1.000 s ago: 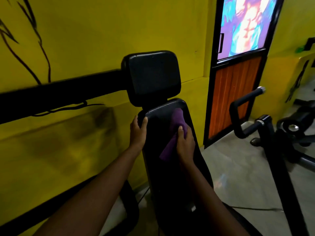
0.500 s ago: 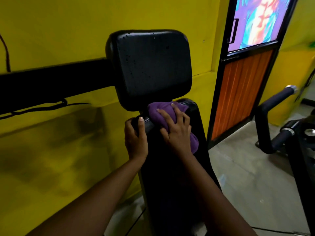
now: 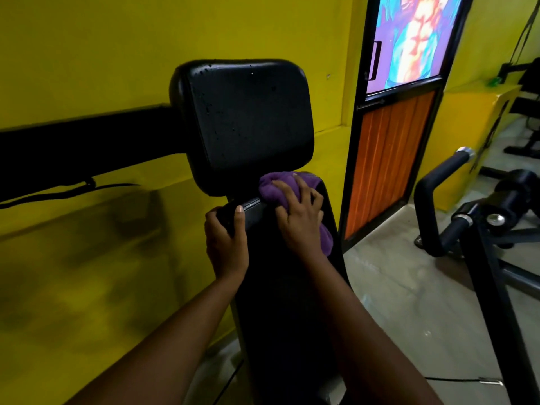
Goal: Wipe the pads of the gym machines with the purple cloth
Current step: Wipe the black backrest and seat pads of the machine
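Note:
A long black back pad [image 3: 289, 302] slopes up the middle of the view, with a square black head pad [image 3: 248, 121] above it. The purple cloth [image 3: 276, 187] is bunched at the top end of the back pad, just under the head pad. My right hand [image 3: 301, 217] lies on the cloth with spread fingers, pressing it against the pad. My left hand [image 3: 226, 241] grips the top left corner of the back pad, thumb across its front face.
A yellow wall [image 3: 87, 54] stands close behind the machine, with a black bar [image 3: 87, 144] running left from the head pad. A door with orange slats [image 3: 388, 159] is at the right. Another machine's black handle [image 3: 438, 185] and frame [image 3: 496, 302] stand on the grey floor.
My right hand has carried the cloth from the middle of the back pad up to its top end and spread flat over it. The view has moved closer; my left hand keeps its grip.

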The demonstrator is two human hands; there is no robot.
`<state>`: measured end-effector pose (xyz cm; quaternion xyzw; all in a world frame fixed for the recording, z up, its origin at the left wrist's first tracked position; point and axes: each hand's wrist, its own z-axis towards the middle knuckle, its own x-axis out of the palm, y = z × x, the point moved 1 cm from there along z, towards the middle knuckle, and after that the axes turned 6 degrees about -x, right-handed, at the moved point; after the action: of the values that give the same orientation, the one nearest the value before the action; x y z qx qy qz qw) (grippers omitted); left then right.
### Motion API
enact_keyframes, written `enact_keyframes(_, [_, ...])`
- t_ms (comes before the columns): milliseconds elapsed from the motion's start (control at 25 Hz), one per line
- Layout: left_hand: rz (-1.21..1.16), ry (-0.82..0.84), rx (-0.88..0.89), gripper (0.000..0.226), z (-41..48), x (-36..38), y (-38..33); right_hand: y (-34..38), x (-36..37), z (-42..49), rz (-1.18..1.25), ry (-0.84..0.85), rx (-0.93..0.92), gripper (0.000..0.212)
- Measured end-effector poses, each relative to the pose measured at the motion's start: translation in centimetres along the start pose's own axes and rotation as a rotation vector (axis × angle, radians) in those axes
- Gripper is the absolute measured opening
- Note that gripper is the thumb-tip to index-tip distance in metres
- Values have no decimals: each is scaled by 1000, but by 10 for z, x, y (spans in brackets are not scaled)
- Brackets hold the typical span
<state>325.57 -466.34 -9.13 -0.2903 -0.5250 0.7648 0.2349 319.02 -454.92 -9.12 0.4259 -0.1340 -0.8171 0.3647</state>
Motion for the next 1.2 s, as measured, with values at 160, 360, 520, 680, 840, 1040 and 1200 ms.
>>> enact_keyframes(160, [-10, 47, 29, 56, 0, -1, 0, -44, 5, 6, 219, -233, 502, 53])
enact_keyframes(360, [1, 35, 51, 83, 0, -1, -1, 10, 28, -34, 450, -329, 639, 57])
enact_keyframes(520, [36, 50, 21, 55, 4, -2, 3, 48, 46, -58, 339, -243, 199, 58])
enact_keyframes(680, [66, 118, -20, 55, 2, -5, 0, -8, 60, -76, 283, -267, 455, 57])
enact_keyframes(840, [152, 141, -126, 72, -32, -13, -12, -39, 47, -98, 446, -257, 681, 48])
enact_keyframes(1040, [344, 78, 242, 66, -66, -30, -1, 21, 19, -58, 544, -250, 241, 52])
enact_keyframes(1200, [728, 180, 744, 61, -60, -11, 10, 6, 37, -50, 337, -245, 186, 53])
